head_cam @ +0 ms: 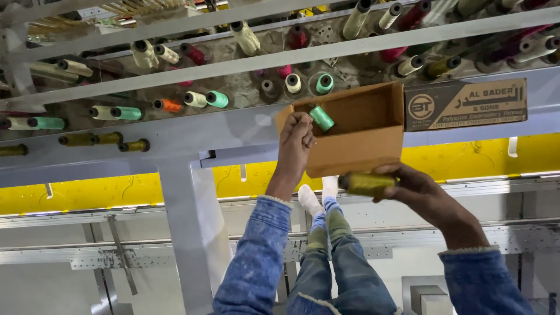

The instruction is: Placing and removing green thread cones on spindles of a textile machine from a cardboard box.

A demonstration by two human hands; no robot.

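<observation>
Right hand [417, 186] grasps an olive spool [366, 183], axis lying left-right; left hand [296, 140] seemingly pinches box [361, 146] below the thread rack [233, 64].

I see my left hand [296, 137] raised at the open mouth of a cardboard box [356, 146], which sits near the middle of the view, against a long shelf rail [175, 137] running from side to side. A thread spool [321, 118] lies inside the box, just beside the fingers of that hand. My right hand [411, 185] is lower and to the right, below the box, gripping another spool [366, 184] that points to the left. Behind and above the box, rows of thread cones [192, 99] lie on racks. A printed carton [465, 104] stands just right of the box. My legs [329, 256] hang between my arms.
</observation>
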